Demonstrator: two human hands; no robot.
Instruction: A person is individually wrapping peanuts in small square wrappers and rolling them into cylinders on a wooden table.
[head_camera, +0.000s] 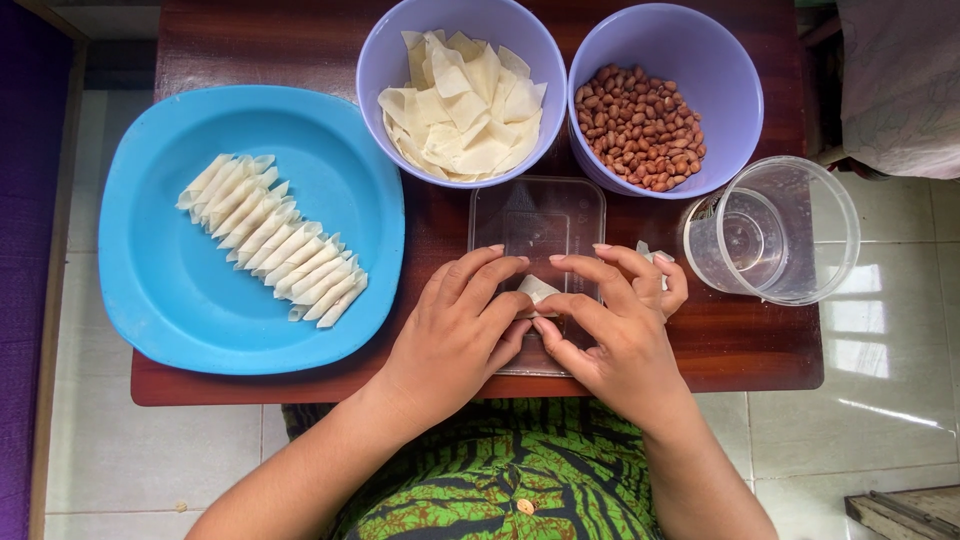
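Both hands meet over a clear plastic lid (538, 215) on the dark wooden table (760, 340). The left hand (455, 335) and right hand (620, 330) pinch a small pale dough wrapper (537, 290) between their fingertips, closed on it (mostly hidden). Left of the grip, a blue plate (170, 290) carries rolled pieces (275, 240). Beyond the grip stand a bowl of wrappers (462, 105) and a bowl of peanuts (640, 125); a clear cup (775, 230) stands to its right.

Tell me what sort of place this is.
Probably a home kitchen or snack-making spot: a small wooden table on tiled floor, a bowl of peanuts, a bowl of dough wrappers, and rolled pieces on a blue plate.
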